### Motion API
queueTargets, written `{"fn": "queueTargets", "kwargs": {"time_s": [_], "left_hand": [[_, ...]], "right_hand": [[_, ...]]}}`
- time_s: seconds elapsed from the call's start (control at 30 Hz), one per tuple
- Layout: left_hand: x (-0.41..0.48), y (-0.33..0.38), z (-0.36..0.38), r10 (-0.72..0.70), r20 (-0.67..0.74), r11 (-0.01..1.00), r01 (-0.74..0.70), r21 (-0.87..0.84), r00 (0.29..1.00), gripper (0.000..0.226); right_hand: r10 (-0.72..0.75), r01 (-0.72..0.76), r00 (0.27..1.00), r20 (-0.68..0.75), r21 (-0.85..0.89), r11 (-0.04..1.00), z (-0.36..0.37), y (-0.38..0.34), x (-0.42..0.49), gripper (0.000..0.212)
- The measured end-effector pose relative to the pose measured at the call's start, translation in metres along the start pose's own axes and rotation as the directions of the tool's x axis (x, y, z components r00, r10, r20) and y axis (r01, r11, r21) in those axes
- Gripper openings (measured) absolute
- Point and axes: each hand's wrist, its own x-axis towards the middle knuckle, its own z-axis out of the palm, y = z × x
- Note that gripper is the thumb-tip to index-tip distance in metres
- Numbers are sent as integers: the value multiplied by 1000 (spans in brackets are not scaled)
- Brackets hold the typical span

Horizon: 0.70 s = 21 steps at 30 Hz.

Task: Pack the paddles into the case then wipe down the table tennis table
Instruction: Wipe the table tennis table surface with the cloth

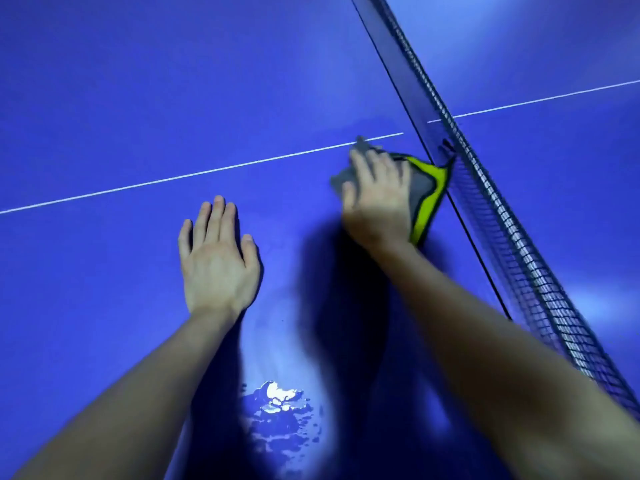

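Blue table tennis table [104,81] fills my view; my right hand [377,199] presses a grey, yellow-edged cloth [427,188] beside the black mesh net [519,254], fingers apparently flat though blurred; my left hand [216,258] lies spread, released, probably bracing my reach.

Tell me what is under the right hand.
A grey cloth with a yellow-green border, pressed flat on the blue table beside the net. The right hand covers the cloth's middle.

Blue TT table [121,98], grey-yellow cloth [425,190] at net [512,237] — wet patch [277,410] nr camera
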Motion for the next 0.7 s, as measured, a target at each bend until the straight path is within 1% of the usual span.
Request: {"fn": "queueTargets", "kwargs": {"time_s": [0.03, 0.07, 0.1, 0.13, 0.17, 0.2, 0.23, 0.27, 0.3, 0.33, 0.37, 0.4, 0.43, 0.47, 0.5, 0.53, 0.57, 0.6, 0.63, 0.67, 0.7], "left_hand": [[1, -1, 0, 2, -2, 1000, -2, -1, 1000, 63], [1, -2, 0, 4, -2, 1000, -4, 1, 1000, 62], [1, -3, 0, 8, -2, 1000, -8, 2, 1000, 62], [1, -4, 1, 12, -1, 1000, -12, 2, 1000, 62], [1, -5, 1, 14, 1, 1000, -14, 0, 1000, 62], [1, -5, 0, 13, 2, 1000, -13, -4, 1000, 62], [1, -5, 0, 8, 1, 1000, -8, -8, 1000, 62], [1, -5, 0, 3, -1, 1000, -3, -9, 1000, 62], [1, -5, 0, 0, -2, 1000, 0, -7, 1000, 62], [0, -5, 0, -2, -2, 1000, 2, -5, 1000, 62], [0, -5, 1, -4, -2, 1000, 4, -4, 1000, 61], [1, -4, 1, -4, 1, 1000, 4, -8, 1000, 60], [1, -4, 1, -3, 4, 1000, 3, -13, 1000, 59], [1, -3, 1, -2, 6, 1000, 2, -17, 1000, 59], [1, -3, 0, 0, 4, 1000, 0, -19, 1000, 59], [1, -3, -1, 2, 3, 1000, -1, -21, 1000, 60], [0, -3, -2, 6, 4, 1000, -6, -25, 1000, 60], [1, -4, -2, 12, 7, 999, -12, -31, 1000, 60], [1, -5, -2, 13, 9, 999, -13, -37, 1000, 61], [1, -6, -2, 14, 12, 999, -13, -43, 1000, 61], [1, -6, -2, 14, 13, 999, -13, -47, 1000, 60]], "right_hand": [[-138, 137, 990, 38, 37, 990, 1, -28, -18, 63], [-288, 281, 955, 76, 88, 956, -2, -50, -34, 63], [-413, 397, 905, 103, 148, 906, -9, -61, -44, 62], [-500, 477, 858, 119, 181, 860, -17, -59, -44, 62], [-545, 523, 829, 125, 173, 834, -25, -45, -35, 62], [-551, 537, 826, 120, 130, 834, -29, -25, -22, 61], [-497, 491, 861, 108, 81, 867, -30, -3, -6, 59], [-385, 383, 919, 83, 49, 923, -30, 22, 9, 57], [-223, 222, 973, 60, 29, 975, -30, 46, 20, 57], [-68, 67, 997, 36, 26, 997, -28, 61, 23, 58], [40, -40, 999, 11, 23, 999, -25, 64, 21, 61], [99, -99, 995, -9, 28, 995, -19, 54, 14, 62], [98, -97, 995, -30, 36, 995, -14, 35, 0, 63], [44, -41, 998, -37, 60, 997, -14, 8, -17, 62], [-73, 74, 997, -7, 100, 992, -17, -19, -38, 61], [-230, 220, 972, 45, 164, 962, -21, -45, -60, 60], [-379, 349, 921, 94, 239, 906, -24, -63, -81, 59], [-492, 442, 863, 113, 300, 845, -27, -68, -93, 58], [-560, 500, 822, 105, 337, 797, -29, -60, -94, 56], [-568, 509, 818, 89, 346, 788, -30, -42, -89, 55], [-530, 481, 845, 70, 333, 811, -31, -17, -80, 54]]}}
